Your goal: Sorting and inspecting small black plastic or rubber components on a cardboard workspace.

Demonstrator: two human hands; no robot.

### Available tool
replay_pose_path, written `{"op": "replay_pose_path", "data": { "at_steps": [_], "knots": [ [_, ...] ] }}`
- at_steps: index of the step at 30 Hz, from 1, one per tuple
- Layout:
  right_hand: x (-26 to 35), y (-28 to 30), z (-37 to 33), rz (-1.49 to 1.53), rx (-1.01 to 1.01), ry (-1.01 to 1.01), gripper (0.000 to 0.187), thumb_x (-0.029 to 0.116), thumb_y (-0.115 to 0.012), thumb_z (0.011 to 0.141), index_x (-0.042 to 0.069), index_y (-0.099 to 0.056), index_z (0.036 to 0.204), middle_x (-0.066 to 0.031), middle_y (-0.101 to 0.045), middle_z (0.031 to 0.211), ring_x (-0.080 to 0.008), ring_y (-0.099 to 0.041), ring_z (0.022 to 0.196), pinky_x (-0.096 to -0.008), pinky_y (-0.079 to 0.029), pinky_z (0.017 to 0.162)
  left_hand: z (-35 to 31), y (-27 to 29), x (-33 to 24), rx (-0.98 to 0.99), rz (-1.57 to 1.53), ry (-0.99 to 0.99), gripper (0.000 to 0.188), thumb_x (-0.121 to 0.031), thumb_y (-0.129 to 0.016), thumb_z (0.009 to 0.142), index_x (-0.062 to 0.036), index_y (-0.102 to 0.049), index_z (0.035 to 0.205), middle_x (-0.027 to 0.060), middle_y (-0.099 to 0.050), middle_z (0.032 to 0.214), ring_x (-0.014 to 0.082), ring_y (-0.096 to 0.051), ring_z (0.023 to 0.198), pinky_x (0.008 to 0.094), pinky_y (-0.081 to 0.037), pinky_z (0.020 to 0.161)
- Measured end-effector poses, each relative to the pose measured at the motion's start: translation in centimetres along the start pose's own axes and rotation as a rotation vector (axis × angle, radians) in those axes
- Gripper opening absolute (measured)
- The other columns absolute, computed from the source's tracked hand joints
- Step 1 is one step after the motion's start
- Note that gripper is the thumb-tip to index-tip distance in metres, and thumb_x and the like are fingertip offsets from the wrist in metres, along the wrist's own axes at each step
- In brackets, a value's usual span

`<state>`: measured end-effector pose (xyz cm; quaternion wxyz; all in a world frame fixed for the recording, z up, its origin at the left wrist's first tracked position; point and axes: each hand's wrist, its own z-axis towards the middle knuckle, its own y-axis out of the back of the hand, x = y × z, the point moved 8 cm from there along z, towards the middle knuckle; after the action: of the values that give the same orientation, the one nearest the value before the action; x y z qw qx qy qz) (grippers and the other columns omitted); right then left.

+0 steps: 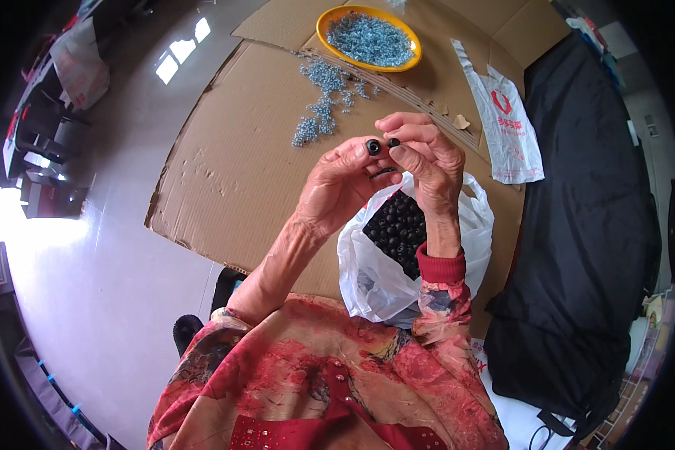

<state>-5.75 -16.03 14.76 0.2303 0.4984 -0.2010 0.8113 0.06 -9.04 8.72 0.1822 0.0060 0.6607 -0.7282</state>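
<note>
My left hand pinches a small black ring-like piece with a light-rimmed hole in its face. Close beside it, my right hand grips a smaller black piece between thumb and fingertips. The two pieces are nearly level, with a slight gap between them. Another dark bit shows by the left fingers, partly hidden. Below the hands, a white plastic bag stands open, filled with many round black pieces; my right wrist covers part of it.
Flattened cardboard lies under everything. Farther off stands a yellow bowl of small bluish clear pieces, with a loose heap of the same pieces before it. A flat printed plastic bag and black cloth lie at right.
</note>
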Motion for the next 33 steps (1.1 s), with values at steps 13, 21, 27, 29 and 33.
{"op": "replay_pose_path", "data": {
  "at_steps": [13,21,27,29,33],
  "knots": [
    [2.4,-0.9,0.1,-0.526,0.112,0.131,0.011,0.002,-0.062,0.077,0.001,-0.059,0.087,-0.0092,-0.061,0.091,-0.0175,-0.057,0.086,-0.0278,-0.044,0.079,-1.1,0.1,-1.2,-0.083,0.136,0.003,0.02,-0.017,-0.055,0.087,-0.0003,-0.057,0.098,0.0065,-0.059,0.09,0.0166,-0.056,0.084,0.0366,-0.046,0.083],
    [1.9,-1.3,0.2,-0.254,0.023,0.038,0.01,0.003,-0.063,0.075,0.0,-0.059,0.084,-0.0079,-0.061,0.086,-0.0152,-0.058,0.082,-0.0267,-0.044,0.076,-1.1,0.0,-0.9,0.011,-0.013,0.036,0.02,-0.016,-0.054,0.088,-0.0001,-0.057,0.1,0.0089,-0.061,0.094,0.0171,-0.058,0.085,0.0355,-0.048,0.08],
    [3.4,-2.7,0.7,-0.452,0.048,0.056,0.01,0.005,-0.064,0.075,0.0,-0.059,0.083,-0.0079,-0.061,0.085,-0.0148,-0.058,0.083,-0.027,-0.045,0.076,-1.3,0.4,-1.3,-0.022,0.001,0.001,0.021,-0.016,-0.055,0.087,-0.0003,-0.057,0.1,0.0082,-0.061,0.089,0.0169,-0.059,0.081,0.0351,-0.049,0.079],
    [3.6,-3.0,0.7,-0.512,0.038,0.055,0.01,0.004,-0.065,0.074,0.0,-0.059,0.082,-0.0078,-0.061,0.085,-0.0147,-0.058,0.082,-0.0272,-0.045,0.075,-1.3,0.5,-1.4,-0.034,0.008,-0.016,0.02,-0.014,-0.056,0.087,0.0003,-0.057,0.1,0.0081,-0.061,0.087,0.016,-0.059,0.078,0.0342,-0.05,0.078],
    [3.5,-3.2,0.8,-0.546,0.042,0.081,0.011,0.003,-0.066,0.073,0.001,-0.059,0.082,-0.0079,-0.061,0.084,-0.0156,-0.058,0.08,-0.0278,-0.046,0.073,-1.4,0.9,-1.8,-0.086,0.053,-0.048,0.018,-0.012,-0.057,0.086,0.0009,-0.058,0.099,0.0078,-0.061,0.086,0.015,-0.059,0.078,0.0333,-0.05,0.077]
  ]
}}
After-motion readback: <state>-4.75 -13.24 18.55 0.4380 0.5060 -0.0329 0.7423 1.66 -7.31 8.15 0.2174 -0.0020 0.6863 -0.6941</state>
